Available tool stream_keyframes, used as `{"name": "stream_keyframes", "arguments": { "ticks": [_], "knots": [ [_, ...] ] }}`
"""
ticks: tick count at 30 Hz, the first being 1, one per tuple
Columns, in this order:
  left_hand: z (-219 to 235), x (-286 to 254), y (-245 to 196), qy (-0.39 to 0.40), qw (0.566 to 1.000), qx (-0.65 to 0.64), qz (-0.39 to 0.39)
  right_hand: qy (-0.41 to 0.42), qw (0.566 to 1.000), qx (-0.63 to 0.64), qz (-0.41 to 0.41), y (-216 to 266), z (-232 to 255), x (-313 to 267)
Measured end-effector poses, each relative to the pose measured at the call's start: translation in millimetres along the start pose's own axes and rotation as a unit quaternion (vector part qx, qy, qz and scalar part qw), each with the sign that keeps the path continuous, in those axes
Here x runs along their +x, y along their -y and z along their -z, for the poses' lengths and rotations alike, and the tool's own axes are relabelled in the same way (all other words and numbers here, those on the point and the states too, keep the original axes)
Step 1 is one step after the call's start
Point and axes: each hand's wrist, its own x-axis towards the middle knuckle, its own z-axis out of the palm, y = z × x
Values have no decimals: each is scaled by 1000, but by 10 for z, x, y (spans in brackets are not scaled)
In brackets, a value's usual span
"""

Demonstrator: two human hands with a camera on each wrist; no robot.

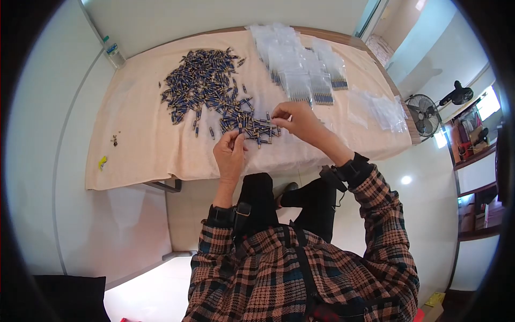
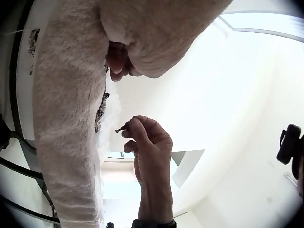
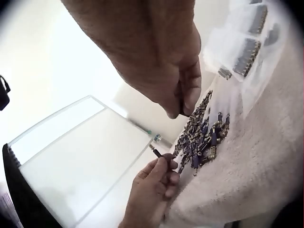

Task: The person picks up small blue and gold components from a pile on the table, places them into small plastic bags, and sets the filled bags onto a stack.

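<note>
Between its thumb and fingertips my left hand (image 1: 229, 155) pinches a small dark rod-like piece (image 3: 156, 151) with a brass-coloured end, seen in the right wrist view. My right hand (image 1: 300, 122), to the right at the near edge of the pile, pinches another small dark piece (image 2: 122, 128), its thin tip sticking out in the left wrist view. Under and beyond both hands spreads a large heap of short blue-and-brass pieces (image 1: 201, 80), with a smaller cluster (image 3: 202, 142) close to the fingers.
Clear plastic bags (image 1: 298, 80) with rows of the pieces lie at the back right. Flat bags (image 1: 381, 110) are near the right edge of the cloth-covered table (image 1: 145, 150). A bottle (image 1: 113, 52) stands at the back left corner, a small yellow item (image 1: 102, 162) at the left.
</note>
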Motion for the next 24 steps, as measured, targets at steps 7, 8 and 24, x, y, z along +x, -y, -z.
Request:
{"name": "stream_keyframes", "arguments": {
  "ticks": [7,8,24],
  "knots": [
    [-3,-15,46,4,1000,8,-23,85,902,-364,218,-67,-240,-128],
    [-11,-28,46,-2,1000,8,-16,87,897,-377,212,-60,-273,-142],
    [-101,-71,-218,97,991,-54,80,33,950,282,-127,73,-248,-215]
  ]
}}
